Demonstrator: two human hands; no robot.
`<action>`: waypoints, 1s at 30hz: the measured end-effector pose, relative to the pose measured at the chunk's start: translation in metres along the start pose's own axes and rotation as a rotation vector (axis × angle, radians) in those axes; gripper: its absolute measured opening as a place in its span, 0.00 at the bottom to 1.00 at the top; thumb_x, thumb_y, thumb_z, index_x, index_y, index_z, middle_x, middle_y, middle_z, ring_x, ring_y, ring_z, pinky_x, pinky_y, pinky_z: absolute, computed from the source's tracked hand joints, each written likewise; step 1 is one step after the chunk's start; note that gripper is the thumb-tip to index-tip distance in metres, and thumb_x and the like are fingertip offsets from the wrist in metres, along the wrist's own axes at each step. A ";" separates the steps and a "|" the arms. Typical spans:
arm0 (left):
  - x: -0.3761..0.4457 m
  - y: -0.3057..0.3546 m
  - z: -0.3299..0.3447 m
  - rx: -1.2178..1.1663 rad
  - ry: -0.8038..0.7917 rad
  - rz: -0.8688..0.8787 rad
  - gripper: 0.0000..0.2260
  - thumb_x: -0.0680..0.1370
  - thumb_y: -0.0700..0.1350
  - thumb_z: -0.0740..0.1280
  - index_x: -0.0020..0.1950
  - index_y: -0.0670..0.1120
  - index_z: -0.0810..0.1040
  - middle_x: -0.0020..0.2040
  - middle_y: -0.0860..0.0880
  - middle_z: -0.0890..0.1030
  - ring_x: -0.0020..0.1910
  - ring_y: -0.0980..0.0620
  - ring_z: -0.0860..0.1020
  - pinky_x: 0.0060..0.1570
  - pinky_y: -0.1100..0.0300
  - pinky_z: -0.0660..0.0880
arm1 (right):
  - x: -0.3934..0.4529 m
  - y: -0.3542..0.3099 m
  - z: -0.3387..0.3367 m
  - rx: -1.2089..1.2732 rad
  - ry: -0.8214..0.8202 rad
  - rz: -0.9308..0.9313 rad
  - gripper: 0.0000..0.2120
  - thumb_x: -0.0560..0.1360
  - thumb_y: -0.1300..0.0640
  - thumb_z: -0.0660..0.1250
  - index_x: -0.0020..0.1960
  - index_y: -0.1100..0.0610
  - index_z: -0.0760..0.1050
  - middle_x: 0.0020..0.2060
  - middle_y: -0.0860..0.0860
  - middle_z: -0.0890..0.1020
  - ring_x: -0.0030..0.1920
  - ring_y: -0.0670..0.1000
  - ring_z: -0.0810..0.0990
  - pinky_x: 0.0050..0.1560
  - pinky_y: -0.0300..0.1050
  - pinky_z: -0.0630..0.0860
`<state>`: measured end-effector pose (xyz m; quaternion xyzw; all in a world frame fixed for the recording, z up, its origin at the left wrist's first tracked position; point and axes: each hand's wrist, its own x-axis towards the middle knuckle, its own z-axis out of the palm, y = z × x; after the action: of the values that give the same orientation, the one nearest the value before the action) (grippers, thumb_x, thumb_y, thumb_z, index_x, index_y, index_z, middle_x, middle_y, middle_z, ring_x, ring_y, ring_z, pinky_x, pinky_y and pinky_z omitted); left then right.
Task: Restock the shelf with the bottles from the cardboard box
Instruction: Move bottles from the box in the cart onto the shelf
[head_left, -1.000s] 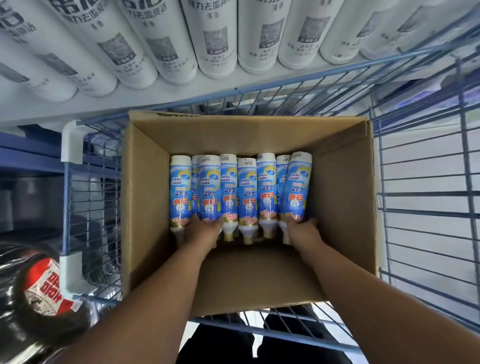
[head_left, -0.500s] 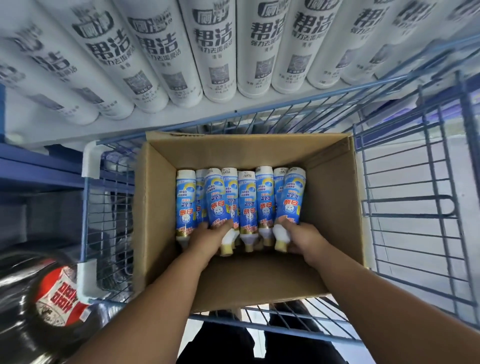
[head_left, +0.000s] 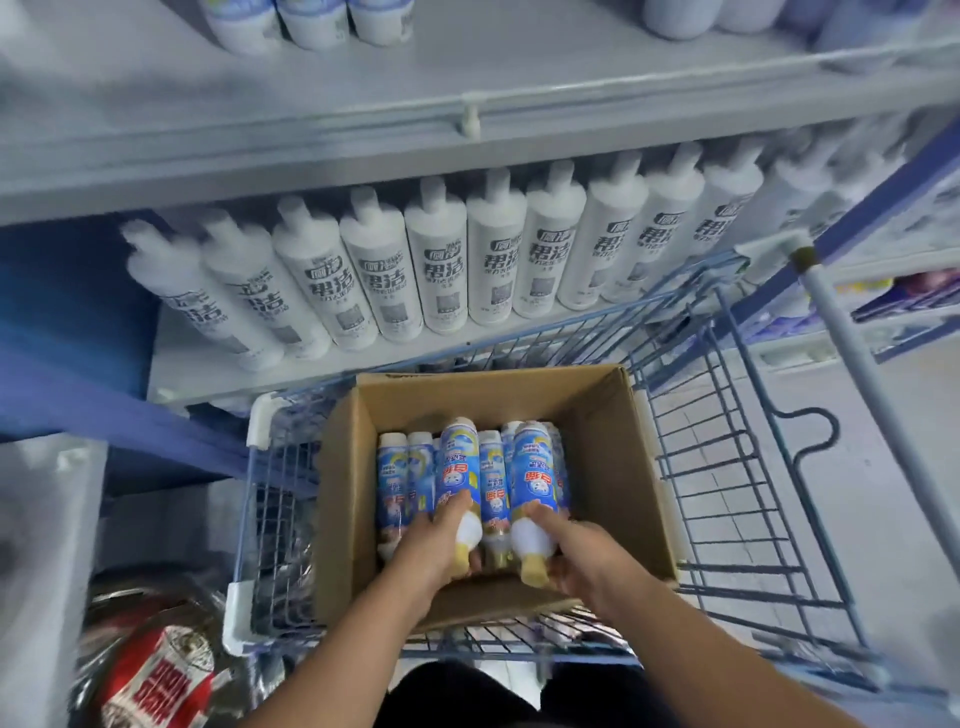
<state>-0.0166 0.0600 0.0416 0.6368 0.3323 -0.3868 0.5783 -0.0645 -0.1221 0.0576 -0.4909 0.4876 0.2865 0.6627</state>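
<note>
A pale grey metal store shelf (head_left: 332, 130) fills the upper part of the view, its lower level lined with a row of tall white plastic bottles with black lettering (head_left: 441, 270) standing shoulder to shoulder; a few more white containers (head_left: 306, 21) sit on the level above, blurred. Directly in front of me, pressed near that shelf, is a blue wire shopping cart (head_left: 737, 467), its basket wall rising between the box and the row of white bottles. A grey cart handle bar (head_left: 852, 364) slants down the right side. Inside the basket sits the open brown cardboard box (head_left: 639, 467), flaps up, with blue-and-white labelled bottles with cream caps (head_left: 491, 483) lying side by side in its bottom, caps toward me. At lower left, outside the cart, is a shiny dark bag with a red-and-white label (head_left: 156, 670), too blurred to read. My left hand (head_left: 431, 545) is wrapped around the neck end of one blue-and-white bottle (head_left: 457, 467), tipped above its neighbours. My right hand (head_left: 576, 551) is clasped on a second bottle (head_left: 532, 478) by its white shoulder, likewise raised over the rest but not clear of the box walls.
</note>
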 end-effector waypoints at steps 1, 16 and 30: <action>-0.003 -0.002 -0.001 0.035 0.023 0.037 0.41 0.62 0.74 0.71 0.63 0.45 0.75 0.50 0.41 0.84 0.40 0.41 0.83 0.43 0.50 0.80 | -0.011 -0.004 0.000 -0.020 -0.017 -0.033 0.27 0.72 0.45 0.76 0.62 0.63 0.77 0.51 0.59 0.86 0.52 0.61 0.86 0.51 0.56 0.83; -0.208 0.066 0.018 -0.097 0.243 0.607 0.24 0.67 0.67 0.69 0.51 0.50 0.78 0.38 0.45 0.85 0.29 0.45 0.81 0.35 0.48 0.80 | -0.176 -0.082 -0.007 -0.240 -0.342 -0.553 0.27 0.72 0.41 0.72 0.53 0.66 0.83 0.37 0.57 0.85 0.32 0.50 0.81 0.34 0.41 0.75; -0.268 0.173 -0.047 -0.235 0.131 0.834 0.18 0.76 0.56 0.70 0.55 0.43 0.74 0.43 0.40 0.84 0.27 0.46 0.78 0.31 0.56 0.76 | -0.259 -0.152 0.084 -0.192 -0.371 -0.793 0.25 0.74 0.39 0.71 0.54 0.61 0.84 0.49 0.64 0.86 0.47 0.61 0.84 0.56 0.56 0.79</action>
<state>0.0104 0.0943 0.3610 0.6697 0.1245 -0.0385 0.7311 0.0036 -0.0722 0.3578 -0.6395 0.1060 0.1377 0.7489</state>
